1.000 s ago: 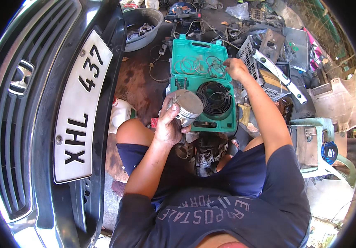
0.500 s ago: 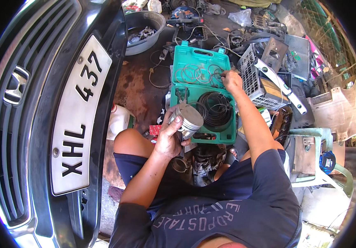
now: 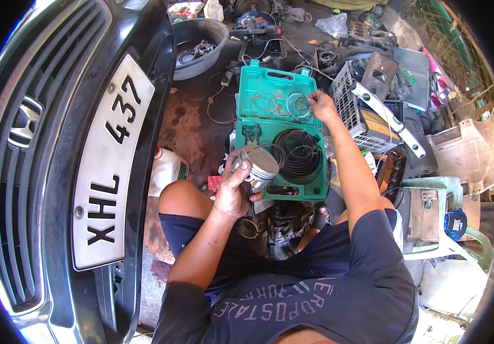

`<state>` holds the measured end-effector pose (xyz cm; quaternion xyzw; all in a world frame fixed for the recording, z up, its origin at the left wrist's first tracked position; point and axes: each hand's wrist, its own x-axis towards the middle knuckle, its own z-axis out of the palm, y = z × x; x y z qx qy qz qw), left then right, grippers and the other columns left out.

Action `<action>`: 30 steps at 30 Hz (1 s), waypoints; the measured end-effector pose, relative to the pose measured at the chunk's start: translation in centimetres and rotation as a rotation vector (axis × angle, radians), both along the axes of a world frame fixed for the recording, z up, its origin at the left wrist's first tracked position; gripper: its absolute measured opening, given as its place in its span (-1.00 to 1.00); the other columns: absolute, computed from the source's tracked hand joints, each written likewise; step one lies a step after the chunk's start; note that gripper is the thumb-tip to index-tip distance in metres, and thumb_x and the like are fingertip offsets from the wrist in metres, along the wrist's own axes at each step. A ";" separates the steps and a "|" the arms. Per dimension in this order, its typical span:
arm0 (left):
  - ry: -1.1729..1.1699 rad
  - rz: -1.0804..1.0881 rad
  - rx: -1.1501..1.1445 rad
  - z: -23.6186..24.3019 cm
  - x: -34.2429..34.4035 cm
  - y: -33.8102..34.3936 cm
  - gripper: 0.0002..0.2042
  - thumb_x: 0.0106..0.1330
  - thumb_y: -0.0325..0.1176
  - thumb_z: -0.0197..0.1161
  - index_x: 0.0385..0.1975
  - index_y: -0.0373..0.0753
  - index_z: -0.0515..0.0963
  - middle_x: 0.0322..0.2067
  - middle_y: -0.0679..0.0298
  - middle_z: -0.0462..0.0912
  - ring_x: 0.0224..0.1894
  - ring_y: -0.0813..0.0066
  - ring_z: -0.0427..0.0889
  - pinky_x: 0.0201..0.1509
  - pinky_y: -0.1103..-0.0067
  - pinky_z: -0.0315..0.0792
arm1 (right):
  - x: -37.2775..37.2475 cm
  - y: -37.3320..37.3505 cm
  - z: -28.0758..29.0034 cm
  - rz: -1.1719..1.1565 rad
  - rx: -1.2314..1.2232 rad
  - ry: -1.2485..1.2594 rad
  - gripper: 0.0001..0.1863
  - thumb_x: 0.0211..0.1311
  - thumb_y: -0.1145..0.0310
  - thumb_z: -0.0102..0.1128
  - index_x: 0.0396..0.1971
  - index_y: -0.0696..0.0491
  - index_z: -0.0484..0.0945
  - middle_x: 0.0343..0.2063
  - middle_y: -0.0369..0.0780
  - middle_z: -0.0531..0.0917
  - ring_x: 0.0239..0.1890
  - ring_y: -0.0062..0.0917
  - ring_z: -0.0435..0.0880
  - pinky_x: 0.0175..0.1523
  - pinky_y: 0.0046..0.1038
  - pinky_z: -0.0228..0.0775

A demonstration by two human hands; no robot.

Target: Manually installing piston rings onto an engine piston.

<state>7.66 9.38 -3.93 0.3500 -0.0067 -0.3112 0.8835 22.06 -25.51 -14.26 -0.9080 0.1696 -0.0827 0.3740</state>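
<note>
Grips piston (image 3: 260, 164) in left hand (image 3: 231, 194) before green case (image 3: 311, 191); curls right hand (image 3: 322, 107) just right of lid's (image 3: 250, 84) rings (image 3: 264, 104), cannot tell if pinching.

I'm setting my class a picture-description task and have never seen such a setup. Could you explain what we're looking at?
No robot here: the hands are a person's own, bare. The view comes from a wide camera worn on that person's head, looking down, so straight edges bend near the rim.

The left hand holds a piston. The right hand is at the right edge of the lid of an open green case, beside thin rings; whether it grips one is too small to tell. The case's base holds a dark coil. A car fills the left side; a crate sits right of the case.
</note>
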 end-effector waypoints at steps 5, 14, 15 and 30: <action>-0.014 0.014 0.013 -0.1 0.1 0.2 -0.47 0.22 -0.10 0.22 0.13 -0.02 0.17 -0.14 0.31 0.47 -0.30 0.54 0.49 -0.64 0.71 0.20 | -0.3 1.2 2.4 0.059 0.126 -0.028 -0.83 0.16 0.38 0.17 -0.29 0.14 0.54 -0.45 -0.17 0.62 -0.44 -0.47 0.61 -0.33 -0.42 0.45; 0.002 0.046 0.070 -0.3 0.3 0.2 -0.51 0.22 -0.09 0.22 0.09 -0.01 0.21 -0.20 0.35 0.49 -0.37 0.58 0.50 -0.67 0.73 0.20 | -2.4 3.2 7.7 0.135 0.287 -0.142 -0.89 0.23 0.42 0.10 -0.30 0.13 0.48 -0.53 -0.31 0.54 -0.57 -0.66 0.52 -0.52 -0.55 0.40; 0.024 0.058 0.068 -0.2 0.3 0.2 -0.51 0.22 -0.09 0.22 0.09 -0.01 0.21 -0.21 0.35 0.49 -0.37 0.59 0.50 -0.67 0.73 0.19 | -2.4 3.6 7.7 0.110 0.270 -0.170 -0.90 0.23 0.42 0.10 -0.31 0.13 0.48 -0.53 -0.31 0.54 -0.57 -0.66 0.51 -0.52 -0.55 0.40; 0.002 0.072 0.104 0.1 0.3 -0.1 -0.51 0.23 -0.08 0.21 0.09 -0.02 0.20 -0.23 0.35 0.50 -0.38 0.59 0.50 -0.67 0.73 0.19 | -2.2 3.6 4.0 -0.054 0.702 -0.052 -0.87 0.35 0.36 -0.06 -0.20 0.07 0.34 -0.41 -0.25 0.49 -0.58 -0.52 0.56 -0.48 -0.41 0.54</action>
